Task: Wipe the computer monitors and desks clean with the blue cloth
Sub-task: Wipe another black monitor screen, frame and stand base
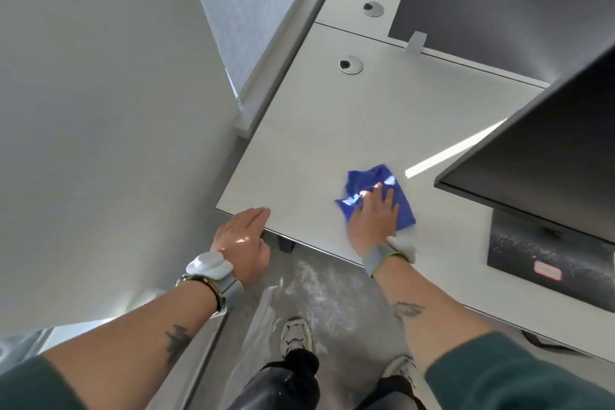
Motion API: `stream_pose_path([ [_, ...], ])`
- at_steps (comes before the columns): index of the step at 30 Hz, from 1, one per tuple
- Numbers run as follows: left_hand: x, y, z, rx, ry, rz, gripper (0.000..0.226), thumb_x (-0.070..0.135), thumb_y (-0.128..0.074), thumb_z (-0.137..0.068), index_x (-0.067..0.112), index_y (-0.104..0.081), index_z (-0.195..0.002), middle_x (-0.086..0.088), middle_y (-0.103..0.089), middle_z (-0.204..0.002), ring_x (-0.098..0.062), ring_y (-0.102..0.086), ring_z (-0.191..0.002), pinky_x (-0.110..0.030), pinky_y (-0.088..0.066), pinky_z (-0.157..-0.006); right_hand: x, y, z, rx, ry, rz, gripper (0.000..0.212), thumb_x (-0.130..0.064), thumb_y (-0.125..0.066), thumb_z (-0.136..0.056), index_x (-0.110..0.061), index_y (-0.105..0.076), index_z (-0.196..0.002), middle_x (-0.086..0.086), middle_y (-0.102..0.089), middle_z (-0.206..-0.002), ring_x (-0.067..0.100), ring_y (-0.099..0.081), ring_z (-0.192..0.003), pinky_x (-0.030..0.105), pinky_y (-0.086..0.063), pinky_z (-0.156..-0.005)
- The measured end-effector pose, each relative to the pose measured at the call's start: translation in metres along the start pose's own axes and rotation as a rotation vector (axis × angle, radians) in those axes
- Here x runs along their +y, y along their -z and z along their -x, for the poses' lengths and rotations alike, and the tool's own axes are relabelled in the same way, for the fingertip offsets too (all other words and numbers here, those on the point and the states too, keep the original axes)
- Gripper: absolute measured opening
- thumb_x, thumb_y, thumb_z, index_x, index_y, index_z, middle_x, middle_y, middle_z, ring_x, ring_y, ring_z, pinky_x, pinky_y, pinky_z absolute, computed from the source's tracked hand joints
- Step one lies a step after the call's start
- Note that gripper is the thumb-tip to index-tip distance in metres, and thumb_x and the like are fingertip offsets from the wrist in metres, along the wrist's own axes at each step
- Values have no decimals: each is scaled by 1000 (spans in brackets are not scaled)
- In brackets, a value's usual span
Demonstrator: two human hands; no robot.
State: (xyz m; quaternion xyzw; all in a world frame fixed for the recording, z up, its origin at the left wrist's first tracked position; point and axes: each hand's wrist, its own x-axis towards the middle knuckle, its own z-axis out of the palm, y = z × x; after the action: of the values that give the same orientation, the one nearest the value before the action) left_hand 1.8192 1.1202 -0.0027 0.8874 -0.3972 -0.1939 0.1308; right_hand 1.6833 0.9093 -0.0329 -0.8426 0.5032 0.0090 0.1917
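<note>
Under right hand (372, 221), blue cloth (364, 178) half-hidden

Right hand (374, 220) flat on blue cloth (372, 195), fingers straight and spread, pressing it onto white desk (332, 130) near front edge; cloth crumpled, part sticks out beyond fingertips. Left hand (241, 240) rests palm down at desk's front-left corner, fingers straight, over the edge. Grey bands on both wrists, white device on left band. Monitor (539, 156) to the right of cloth, dark screen tilted, its stand base on a black mat (545, 263) dusted with white specks. Two round cable grommets (351, 64) further back on desks. Grey divider panel (499, 7) behind. Grey floor below, shoes visible, white dust patches
</note>
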Motion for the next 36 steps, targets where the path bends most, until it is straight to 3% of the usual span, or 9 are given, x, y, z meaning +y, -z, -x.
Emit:
stream_pose_path([
  [6,-3,-5,-8,61,-13,-1,63,17,-49,-76,4,-59,-137,-14,-61,-137,-35,-57,-126,-53,-48,-103,-39,-34,65,-423,639,273,63,-36,-35,-100,-34,-9,-157,-3,3,-167,28,7,-153,48,4,-122],
  [10,4,-6,-11,0,-62,-30,65,21,-46,-77,7,-56,-140,-11,-57,-142,-32,-52,-132,-54,-46,-105,80,-14,88,-225,413,413,57,-25,-51,-84,-16,-54,-140,14,-45,-151,45,-44,-135,53,-41,-108],
  [12,11,-7,-12,1,-95,-23,63,19,-48,-77,7,-57,-139,-11,-57,-141,-33,-54,-130,-55,-46,-103,135,11,93,-213,209,459,56,-29,-41,-83,-3,-65,-127,22,-56,-138,49,-54,-123,50,-39,-103],
  [17,21,-12,-12,-67,-80,-42,65,22,-45,-86,18,-42,-151,-2,-41,-156,-25,-33,-146,-46,-27,-119,70,-7,83,-280,231,388,78,-35,-55,-68,-12,-51,-143,19,-41,-153,49,-38,-136,59,-38,-107],
  [22,11,-14,-20,8,-112,-76,67,30,-33,-79,7,-61,-135,-13,-59,-139,-36,-55,-129,-54,-47,-104,-51,-36,51,-372,551,344,76,-50,-37,-96,-41,10,-155,-2,25,-163,33,27,-148,56,14,-118],
  [25,11,-8,-23,-18,-80,-77,65,27,-37,-82,9,-56,-141,-11,-53,-146,-33,-47,-137,-51,-41,-110,-21,-32,58,-331,506,323,71,-61,-31,-94,-44,0,-156,-5,16,-165,30,18,-151,54,12,-119],
  [29,9,-6,-20,38,-53,-29,62,23,-42,-84,11,-53,-143,-7,-51,-149,-28,-42,-141,-50,-36,-114,93,1,80,-126,-40,313,86,-78,-17,-84,-30,-32,-155,1,-16,-166,34,-13,-152,58,-15,-118],
  [32,10,-10,-19,95,-43,51,57,21,-42,-86,9,-57,-139,-8,-55,-144,-29,-47,-138,-51,-38,-112,103,10,74,-192,-265,281,99,-77,0,-79,-22,-22,-158,3,-5,-167,33,-3,-152,57,-13,-119],
  [36,11,-12,-17,93,-47,52,62,34,-30,-91,8,-55,-141,-9,-52,-148,-29,-43,-142,-52,-36,-114,4,-24,48,-194,133,264,73,-61,-14,-93,-29,-13,-159,1,2,-167,34,4,-153,57,-2,-120],
])
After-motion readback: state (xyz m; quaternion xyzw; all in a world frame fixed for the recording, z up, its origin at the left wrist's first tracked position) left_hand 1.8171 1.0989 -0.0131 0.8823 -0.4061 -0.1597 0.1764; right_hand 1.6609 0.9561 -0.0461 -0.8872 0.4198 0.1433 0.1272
